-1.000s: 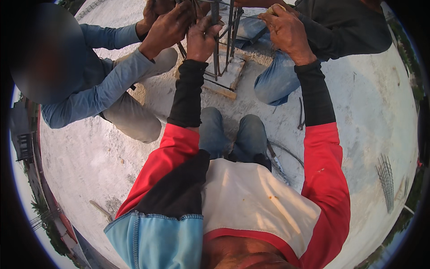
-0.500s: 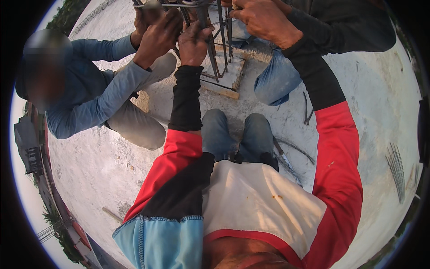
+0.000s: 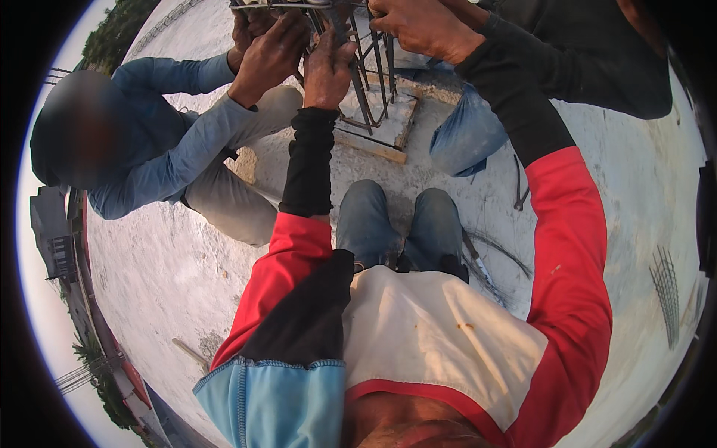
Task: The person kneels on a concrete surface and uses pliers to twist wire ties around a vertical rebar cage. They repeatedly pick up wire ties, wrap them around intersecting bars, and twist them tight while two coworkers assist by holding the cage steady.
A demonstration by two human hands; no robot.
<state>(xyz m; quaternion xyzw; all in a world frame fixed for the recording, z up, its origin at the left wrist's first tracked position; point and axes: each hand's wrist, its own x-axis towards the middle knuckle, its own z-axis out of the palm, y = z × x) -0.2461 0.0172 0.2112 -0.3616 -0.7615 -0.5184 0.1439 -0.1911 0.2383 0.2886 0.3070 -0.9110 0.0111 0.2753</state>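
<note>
Rebar cage point(image 3: 370, 75): a column of dark vertical steel bars with ties around them, standing on a small concrete footing point(image 3: 388, 123) edged by a wooden strip point(image 3: 370, 145), at the far middle of the pale concrete slab point(image 3: 149, 276). Its top is running out of the picture at the far edge.

Head view, entry by entry.

Left hand point(image 3: 328, 71): reaching forward from a black cuff under a red sleeve, its fingers curled closed around one bar on the near-left side of the cage. Compared with a second ago it is sitting lower in the picture and looking larger, so the head is leaning in closer; the grip itself is not changing.

Right hand point(image 3: 422, 26): coming in from the right, closed into a fist at the cage's far-right top. Whether it is clamping a bar, a tie or a tool cannot be told, since the edge is cutting it off. It is now further toward the far edge than before.

Co-worker's hands point(image 3: 272, 52): belonging to a crouching person in a blue long-sleeved shirt on the left, both pressing on the cage just beside the left hand.

Second co-worker: a dark sleeve point(image 3: 590, 67) and a jeans-clad knee point(image 3: 467, 138) on the far right.

Loose bars point(image 3: 485, 261): lying on the slab near the wearer's knees.

Judgement: the hands are holding steady on the same spot while the view is closing in, suggesting fine work at the cage top is under way.
</note>
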